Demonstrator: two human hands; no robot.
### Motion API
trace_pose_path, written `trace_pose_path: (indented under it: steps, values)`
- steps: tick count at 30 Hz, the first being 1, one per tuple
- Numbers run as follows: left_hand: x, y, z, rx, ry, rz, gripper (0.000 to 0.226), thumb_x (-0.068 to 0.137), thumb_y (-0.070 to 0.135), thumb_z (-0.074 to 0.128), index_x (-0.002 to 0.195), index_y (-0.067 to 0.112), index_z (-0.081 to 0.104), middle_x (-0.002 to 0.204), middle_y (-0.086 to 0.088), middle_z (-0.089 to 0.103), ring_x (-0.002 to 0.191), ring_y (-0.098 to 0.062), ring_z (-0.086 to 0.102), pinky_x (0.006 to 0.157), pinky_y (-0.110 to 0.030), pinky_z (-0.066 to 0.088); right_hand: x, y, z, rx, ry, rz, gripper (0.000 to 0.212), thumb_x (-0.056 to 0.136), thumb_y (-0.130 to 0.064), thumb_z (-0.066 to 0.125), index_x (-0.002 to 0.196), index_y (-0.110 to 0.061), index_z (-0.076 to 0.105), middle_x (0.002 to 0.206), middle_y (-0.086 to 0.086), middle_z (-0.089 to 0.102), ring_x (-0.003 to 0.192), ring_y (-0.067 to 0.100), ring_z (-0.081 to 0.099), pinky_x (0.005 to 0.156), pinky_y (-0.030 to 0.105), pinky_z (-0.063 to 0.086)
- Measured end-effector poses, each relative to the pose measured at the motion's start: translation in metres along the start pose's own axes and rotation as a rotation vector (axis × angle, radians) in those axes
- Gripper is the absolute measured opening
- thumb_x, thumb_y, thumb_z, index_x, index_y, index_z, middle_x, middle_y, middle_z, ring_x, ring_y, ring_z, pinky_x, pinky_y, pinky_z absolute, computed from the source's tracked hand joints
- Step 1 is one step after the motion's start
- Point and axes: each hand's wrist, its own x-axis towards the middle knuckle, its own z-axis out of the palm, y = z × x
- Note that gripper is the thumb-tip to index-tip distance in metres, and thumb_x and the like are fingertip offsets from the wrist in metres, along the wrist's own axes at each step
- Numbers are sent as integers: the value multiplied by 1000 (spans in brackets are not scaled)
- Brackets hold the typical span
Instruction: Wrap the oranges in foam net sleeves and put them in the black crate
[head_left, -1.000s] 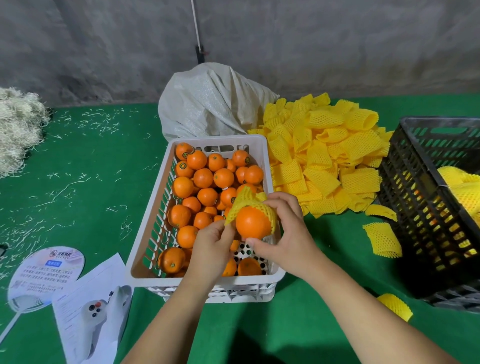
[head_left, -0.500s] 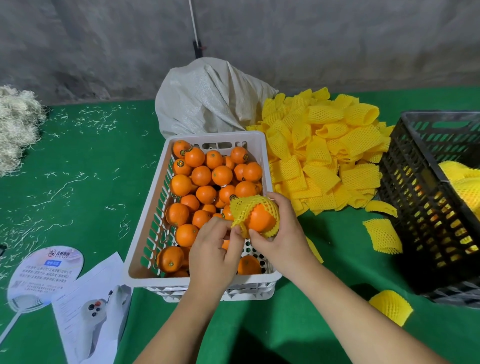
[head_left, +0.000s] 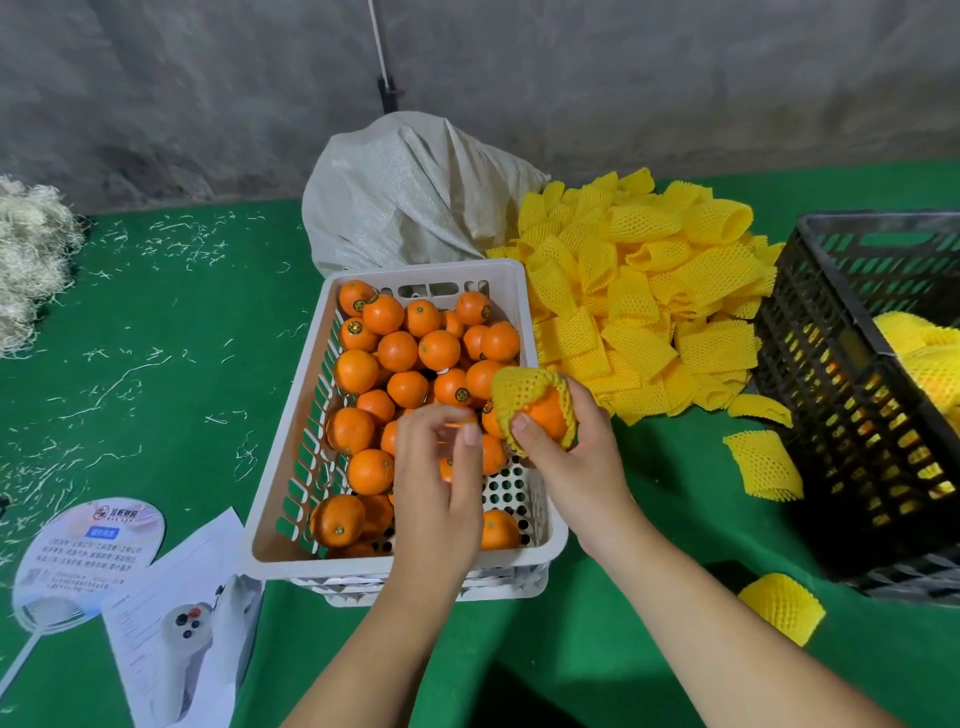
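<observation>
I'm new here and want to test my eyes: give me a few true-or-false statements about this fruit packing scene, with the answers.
1. The right hand holds an orange partly covered by a yellow net sleeve. True.
2. The bare oranges lie in a black crate. False: they lie in the white crate.
3. The black crate already contains yellow-wrapped fruit. True.
4. The left hand holds the paper fan. False: the fan lies on the green cloth.
</observation>
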Motion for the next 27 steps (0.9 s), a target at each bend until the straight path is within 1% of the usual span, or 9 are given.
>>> trace_pose_path:
  steps: [3, 5, 9, 13, 15, 19, 21, 23, 27]
  values:
    - [11, 8, 2, -531, -195, -683, 69, 97, 81, 41, 146, 33, 55, 145, 3, 63, 130, -22, 64, 115, -45, 47, -2, -3, -4, 34, -142, -9, 67, 83, -70, 70, 143, -50, 50, 142, -7, 58, 129, 14, 59, 102, 47, 55]
    - [14, 8, 3, -757, -420, -905, 77, 97, 81, 34, 151, 30, 55, 147, -2, 64, 132, -31, 65, 120, -53, 42, -2, -4, -4, 58, -279, -2, 59, 88, -64, 66, 144, -54, 49, 148, -11, 55, 134, 8, 55, 106, 40, 51]
    - [6, -4, 5, -839, -416, -919, 68, 100, 70, 41, 151, 26, 54, 144, -9, 67, 127, -35, 67, 114, -50, 50, 1, -9, -9, -76, -428, -28, 53, 92, -59, 57, 144, -58, 47, 150, -17, 51, 136, 4, 51, 108, 41, 51]
    - [6, -18, -2, -940, -332, -957, 82, 88, 68, 58, 145, 8, 60, 112, -15, 73, 82, -20, 74, 76, -30, 66, 10, -16, -28, -389, -460, -191, 50, 91, -61, 63, 137, -41, 54, 121, -13, 72, 108, 5, 69, 90, 40, 60]
    - [9, -19, -2, -931, -336, -949, 86, 85, 75, 56, 142, 11, 64, 117, -17, 73, 85, -20, 73, 79, -31, 66, 15, -18, -36, -486, -390, -307, 32, 98, -44, 63, 129, -35, 61, 98, -25, 71, 86, -4, 67, 72, 22, 56]
    - [9, -10, 9, -719, -412, -889, 74, 86, 74, 52, 143, 28, 61, 134, -4, 73, 113, -17, 74, 88, -33, 58, 15, -19, -36, -871, -192, -446, 28, 93, -26, 67, 121, -30, 66, 106, -13, 72, 84, 13, 64, 58, 27, 42]
    - [7, -9, 14, -637, -414, -837, 68, 87, 71, 54, 142, 33, 60, 136, 1, 72, 123, -18, 70, 98, -37, 52, 8, -14, -34, -735, -113, -383, 23, 91, -30, 62, 113, -29, 70, 96, -13, 71, 76, 10, 61, 56, 23, 36]
    - [6, -9, 15, -649, -388, -821, 64, 90, 68, 53, 142, 32, 59, 136, 3, 72, 127, -18, 68, 103, -40, 50, -1, -12, -31, -302, -82, -214, 28, 88, -35, 53, 109, -28, 72, 95, -15, 67, 80, 7, 63, 62, 21, 43]
    - [3, -12, 17, -628, -379, -739, 70, 94, 64, 58, 150, 22, 53, 142, 1, 69, 133, -18, 64, 106, -40, 51, -17, -10, -18, -108, -113, -54, 61, 87, -66, 56, 142, -41, 46, 144, -19, 39, 127, 1, 50, 93, 19, 46]
